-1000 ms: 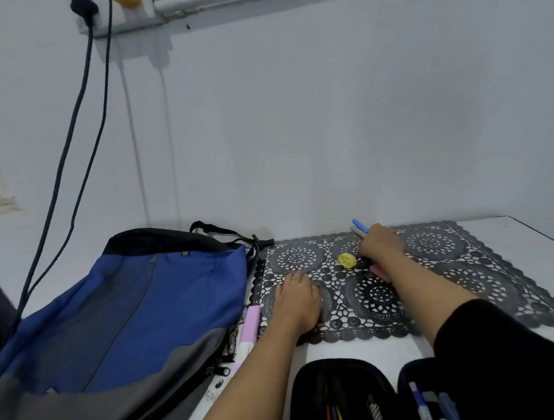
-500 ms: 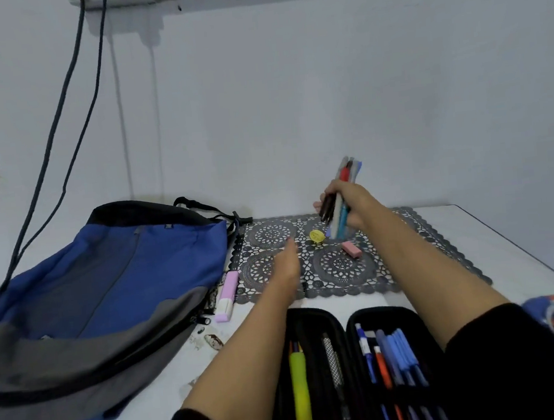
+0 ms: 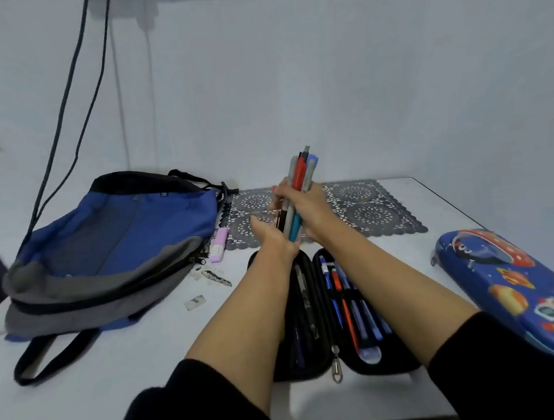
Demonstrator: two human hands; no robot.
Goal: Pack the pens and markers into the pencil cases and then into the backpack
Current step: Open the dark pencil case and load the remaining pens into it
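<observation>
Along the left edge of the table: blue and grey backpack (image 3: 113, 246), lying flat with its straps trailing toward the front edge, probably parked there for loading last. Just beside its right flank, at the near left corner of the lace mat (image 3: 370, 207): pink highlighter (image 3: 219, 246), not yet packed. A little nearer the front edge: scraps of paper (image 3: 194, 301).

Above the mat's front edge, mid-table: left hand (image 3: 269, 236), raised to the lower ends of the bundle of pens (image 3: 296, 194), seemingly to square them up; cannot tell whether its fingers curl round them or merely press. Bundle held near upright, tips up, clear of the table. Right hand (image 3: 312, 206) wrapped firmly round the bundle's middle, which keeps many pens together for one transfer.

Directly below, toward the front edge: black pencil case (image 3: 321, 310), unzipped and spread flat, both halves already lined with pens, open side up to receive more.

By the right edge: blue space-print pencil case (image 3: 513, 285), zipped, lying flat, well apart from both hands.
</observation>
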